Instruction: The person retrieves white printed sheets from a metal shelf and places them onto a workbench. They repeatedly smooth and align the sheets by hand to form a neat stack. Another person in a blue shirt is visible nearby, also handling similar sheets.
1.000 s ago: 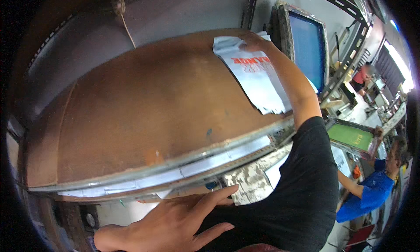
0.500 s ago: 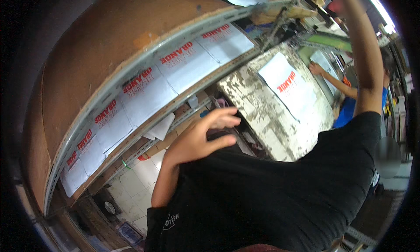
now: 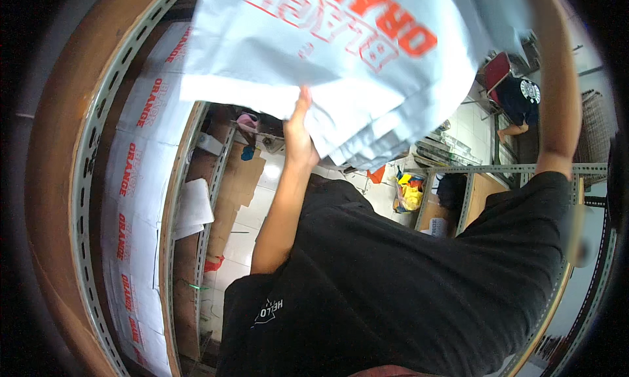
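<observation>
Pinching printed sheets (image 3: 341, 66), left hand (image 3: 300, 138) nearly closed; right hand unseen; sheets partly hiding shelf (image 3: 82, 246)

Glossy pale-grey plastic sheets (image 3: 262, 62): one line of solid red-orange capitals beside one of outlined red capitals. Flat bluish-white rectangular sheets (image 3: 147, 229): red capitals, repeated along the row. Black fabric T-shirt (image 3: 406, 279): small white capitals and line emblem. Dark fabric shirt (image 3: 514, 95): round white emblem, illegible.
</observation>
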A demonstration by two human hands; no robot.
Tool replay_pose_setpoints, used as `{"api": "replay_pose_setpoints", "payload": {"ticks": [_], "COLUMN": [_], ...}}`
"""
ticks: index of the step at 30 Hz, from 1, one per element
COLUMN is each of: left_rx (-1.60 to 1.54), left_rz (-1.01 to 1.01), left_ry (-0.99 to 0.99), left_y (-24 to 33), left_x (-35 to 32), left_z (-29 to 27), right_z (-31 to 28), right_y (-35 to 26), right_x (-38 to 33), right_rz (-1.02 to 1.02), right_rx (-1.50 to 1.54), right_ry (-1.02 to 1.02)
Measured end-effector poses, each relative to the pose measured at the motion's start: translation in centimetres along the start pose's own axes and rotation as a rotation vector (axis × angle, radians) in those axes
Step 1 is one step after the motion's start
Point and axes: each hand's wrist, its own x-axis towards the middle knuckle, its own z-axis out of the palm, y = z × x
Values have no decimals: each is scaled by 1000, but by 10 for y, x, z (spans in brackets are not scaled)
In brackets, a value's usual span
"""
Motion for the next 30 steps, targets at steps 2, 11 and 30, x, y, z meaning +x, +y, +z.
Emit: {"api": "replay_pose_setpoints", "payload": {"ticks": [2, 11, 30], "left_rx": [42, 912, 1196], "left_rz": [-65, -200, 320], "left_ry": [36, 98, 275], "left_y": [-32, -111, -142], "left_x": [-6, 77, 80], "left_z": [-13, -91, -87], "right_z": [31, 370, 402], "right_y": [77, 303, 253], "right_x": [-32, -248, -281], "right_rz": [229, 912, 892], "right_rx": [154, 770, 937], "right_ry": [-179, -253, 360]}}
